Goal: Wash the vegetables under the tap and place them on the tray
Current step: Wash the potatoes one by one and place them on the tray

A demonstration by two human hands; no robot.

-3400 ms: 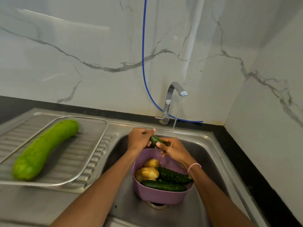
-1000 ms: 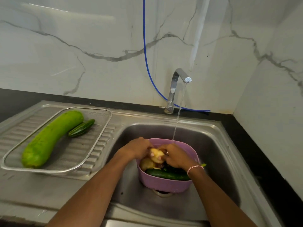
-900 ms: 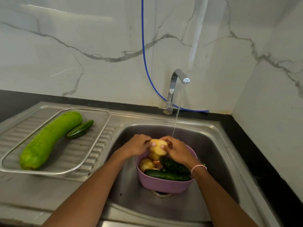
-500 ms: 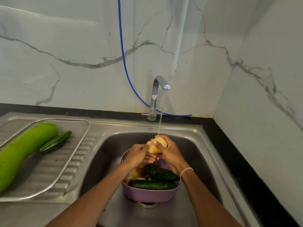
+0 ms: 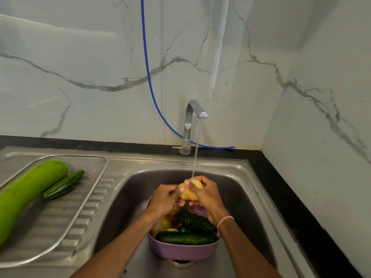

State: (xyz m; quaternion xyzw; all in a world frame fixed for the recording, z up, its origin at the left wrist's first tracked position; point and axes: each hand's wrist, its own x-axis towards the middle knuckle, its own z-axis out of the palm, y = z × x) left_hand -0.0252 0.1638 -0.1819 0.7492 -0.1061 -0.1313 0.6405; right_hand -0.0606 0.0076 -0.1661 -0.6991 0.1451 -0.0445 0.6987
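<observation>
A yellow potato (image 5: 188,192) is held under the running stream from the chrome tap (image 5: 191,121). My left hand (image 5: 163,199) and my right hand (image 5: 206,195) both grip it, above the purple basket (image 5: 184,252) in the sink (image 5: 247,199). Inside the basket lie two dark cucumbers (image 5: 185,237) and more potatoes (image 5: 162,224). On the wire tray (image 5: 80,201) at the left rest a long light-green gourd (image 5: 24,194) and a small cucumber (image 5: 63,184).
A blue hose (image 5: 149,83) runs down the marble wall and behind the tap. A black counter strip (image 5: 297,207) borders the sink at the back and right. A marble side wall stands close on the right.
A small cucumber went from my hands to the tray beside the gourd. Both hands then lifted a potato out of the basket and raised it into the water stream.
</observation>
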